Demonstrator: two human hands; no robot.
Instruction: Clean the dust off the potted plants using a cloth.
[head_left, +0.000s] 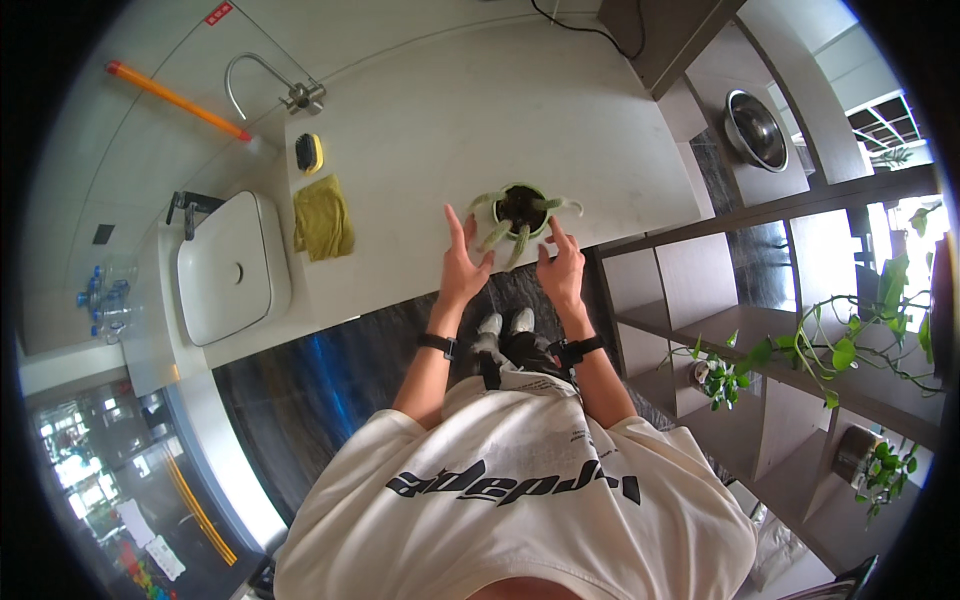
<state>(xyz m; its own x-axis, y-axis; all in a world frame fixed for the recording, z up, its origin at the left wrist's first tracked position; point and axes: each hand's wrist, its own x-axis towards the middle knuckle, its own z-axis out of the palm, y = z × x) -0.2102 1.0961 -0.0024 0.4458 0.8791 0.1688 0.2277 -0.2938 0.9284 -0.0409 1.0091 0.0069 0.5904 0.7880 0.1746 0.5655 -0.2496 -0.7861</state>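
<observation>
A potted cactus with several drooping, hairy green stems stands upright near the front edge of the pale countertop. Dark soil shows inside its light green pot. At the pot's left is my left hand, index finger extended and thumb apart. My right hand is at the pot's right side, its fingertips close to the rim and a stem. Neither hand is closed round the pot; whether the fingertips touch it is unclear.
Left on the counter lie a yellow-green cloth and a scrub brush, near a gooseneck faucet and a white basin. Open shelves at the right hold trailing plants and a steel bowl.
</observation>
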